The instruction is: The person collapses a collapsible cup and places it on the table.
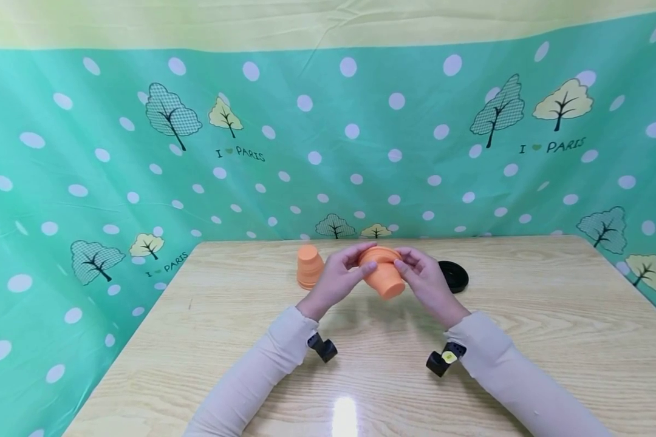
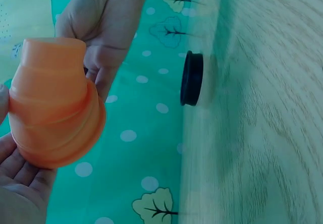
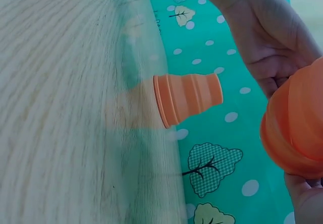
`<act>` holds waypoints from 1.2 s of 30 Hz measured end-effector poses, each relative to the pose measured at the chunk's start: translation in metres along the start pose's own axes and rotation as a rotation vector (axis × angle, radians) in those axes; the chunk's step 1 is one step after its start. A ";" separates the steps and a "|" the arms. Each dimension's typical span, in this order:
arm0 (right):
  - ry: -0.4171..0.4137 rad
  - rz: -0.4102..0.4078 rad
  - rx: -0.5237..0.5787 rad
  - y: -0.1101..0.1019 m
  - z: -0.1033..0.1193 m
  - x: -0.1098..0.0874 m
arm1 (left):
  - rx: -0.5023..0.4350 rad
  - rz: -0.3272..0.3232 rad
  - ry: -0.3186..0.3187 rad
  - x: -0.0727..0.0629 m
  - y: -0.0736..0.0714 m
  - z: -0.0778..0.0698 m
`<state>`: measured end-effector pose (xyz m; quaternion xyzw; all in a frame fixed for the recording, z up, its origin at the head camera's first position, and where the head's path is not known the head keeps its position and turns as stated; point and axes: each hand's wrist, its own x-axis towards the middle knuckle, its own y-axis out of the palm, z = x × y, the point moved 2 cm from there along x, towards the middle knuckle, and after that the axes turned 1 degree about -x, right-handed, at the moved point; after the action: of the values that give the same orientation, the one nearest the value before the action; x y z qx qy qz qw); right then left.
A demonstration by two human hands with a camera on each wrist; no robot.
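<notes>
Both hands hold an orange collapsible cup (image 1: pixel 385 280) above the table, its wide rim facing up and away and its narrow base tilted down toward me. My left hand (image 1: pixel 339 276) grips the cup's left side, thumb on the wall and fingers at the rim. On the opposite side, my right hand (image 1: pixel 427 284) pinches it the same way. In the left wrist view one flank of the cup (image 2: pixel 53 100) bulges in an uneven fold near the rim. The inside of the cup is hidden.
Behind my left hand a second orange collapsible cup (image 1: pixel 308 267) stands upside down on the wooden table (image 1: pixel 240 315). A round black lid-like piece (image 1: pixel 455 277) lies beyond my right hand. A green patterned cloth (image 1: pixel 284 121) hangs behind the table.
</notes>
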<state>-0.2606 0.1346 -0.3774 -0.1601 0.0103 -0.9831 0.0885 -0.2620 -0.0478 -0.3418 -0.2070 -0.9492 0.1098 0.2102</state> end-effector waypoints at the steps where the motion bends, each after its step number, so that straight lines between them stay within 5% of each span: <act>1: 0.002 -0.001 0.008 0.000 0.000 0.000 | -0.001 -0.003 0.004 -0.001 0.000 -0.004; 8: 0.022 -0.010 0.007 0.000 -0.001 -0.001 | 0.005 -0.051 0.046 -0.001 0.002 -0.005; 15: 0.035 0.012 -0.024 -0.002 0.001 -0.003 | 0.003 -0.104 0.072 0.006 0.002 0.025; 21: 0.008 0.049 -0.119 -0.005 0.001 -0.003 | 0.048 -0.087 0.056 0.002 0.002 0.008; 27: -0.055 0.081 -0.209 -0.001 0.002 -0.002 | 0.144 -0.038 0.072 0.006 0.004 0.027; 36: -0.078 0.076 -0.275 0.005 -0.003 -0.002 | 0.235 -0.018 0.117 0.005 0.007 0.033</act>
<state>-0.2589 0.1300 -0.3811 -0.2084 0.1474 -0.9613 0.1033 -0.2788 -0.0437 -0.3711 -0.1785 -0.9178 0.2060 0.2887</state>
